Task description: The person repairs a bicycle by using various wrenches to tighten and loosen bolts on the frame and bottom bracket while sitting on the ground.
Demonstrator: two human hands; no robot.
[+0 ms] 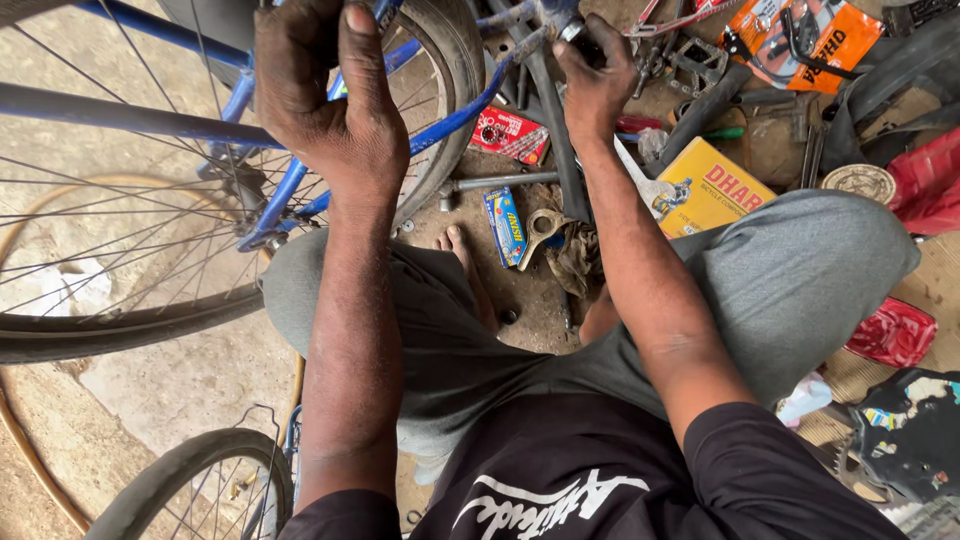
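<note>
Black printed tee, grey trousers — barefoot, greasy hands (pixel 330 100)

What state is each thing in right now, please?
left hand: closed on the blue bicycle frame
right hand: gripping a small metal part
spoked wheel: mounted in the frame
yellow box: closed, lying flat

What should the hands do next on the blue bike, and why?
Probably turn the small metal part a little with the right hand, since its fingers already pinch it up by the blue bicycle frame. The left hand is pressed against the frame beside the rear wheel, seemingly steadying it.
</note>
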